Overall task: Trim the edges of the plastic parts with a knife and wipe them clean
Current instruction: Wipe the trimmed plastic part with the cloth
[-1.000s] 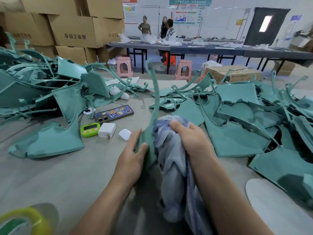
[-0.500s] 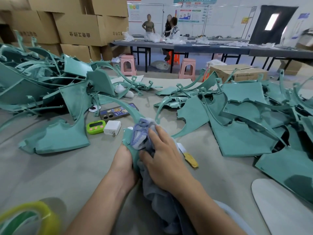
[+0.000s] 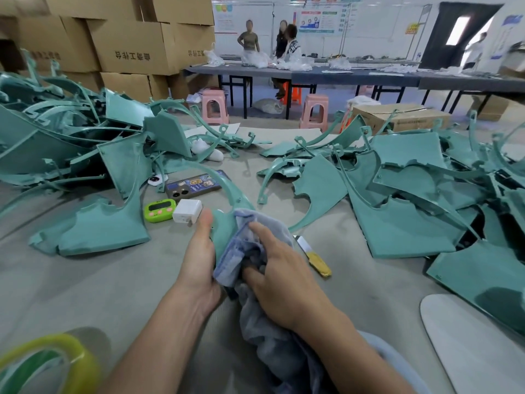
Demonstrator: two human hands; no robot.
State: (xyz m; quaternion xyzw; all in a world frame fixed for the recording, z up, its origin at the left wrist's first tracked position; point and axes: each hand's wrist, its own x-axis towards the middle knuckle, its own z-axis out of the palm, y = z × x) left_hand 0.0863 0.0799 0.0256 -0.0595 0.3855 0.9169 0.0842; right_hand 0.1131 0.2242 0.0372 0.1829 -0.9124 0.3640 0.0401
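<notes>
Under right fingers (image 3: pixel 264 237), cloth (image 3: pixel 240 253) (on teal part (image 3: pixel 224 233))

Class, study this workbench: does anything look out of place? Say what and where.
The knife lies blade out, it seems, right beside the right hand that grips the cloth: a cut risk.

Teal plastic part (image 3: pixel 224 231): smooth, semi-matt moulded plastic. Cloth (image 3: pixel 250 245): soft blue-grey terry, nappy. Knife (image 3: pixel 314 255): yellow plastic handle, bright metal blade. Table cover (image 3: pixel 85 285): grey, matt, finely ribbed. Tape roll (image 3: pixel 56 362): glossy, translucent yellow-green. Boxes (image 3: pixel 133 52): brown matt cardboard.
</notes>
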